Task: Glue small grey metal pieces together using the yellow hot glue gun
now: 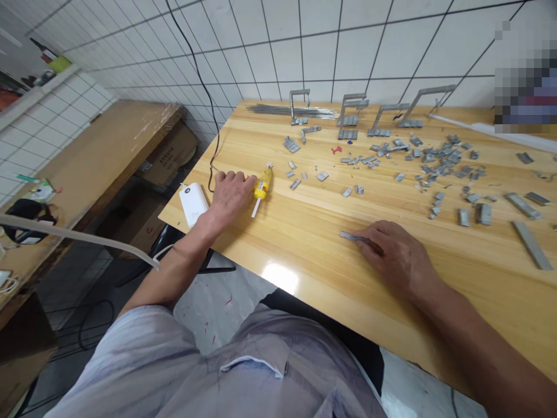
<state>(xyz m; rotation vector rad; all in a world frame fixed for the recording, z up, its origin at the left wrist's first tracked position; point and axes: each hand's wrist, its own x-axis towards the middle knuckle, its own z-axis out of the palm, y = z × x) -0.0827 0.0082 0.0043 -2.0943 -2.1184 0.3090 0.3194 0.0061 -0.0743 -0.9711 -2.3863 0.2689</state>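
My left hand [232,194] rests on the table, fingers curled around the handle side of a yellow hot glue gun [262,184]. A white glue stick [256,207] pokes out of the gun's rear, toward me, and its nozzle points to the wall. Most of the handle is hidden under my palm. My right hand [398,252] is closed, pinching a thin grey strip [348,235] just above or on the tabletop; its far end is covered by my fingers. Beyond the hands lie small grey pieces [322,176] and a loose heap of grey pieces [444,157].
Grey angled frames on slatted bases [348,116] stand along the tiled wall, beside a bundle of thin rods [287,110]. A white power bank [194,203] lies left of my left hand. A black cord [202,81] hangs down there. Longer grey bars [531,245] lie at right.
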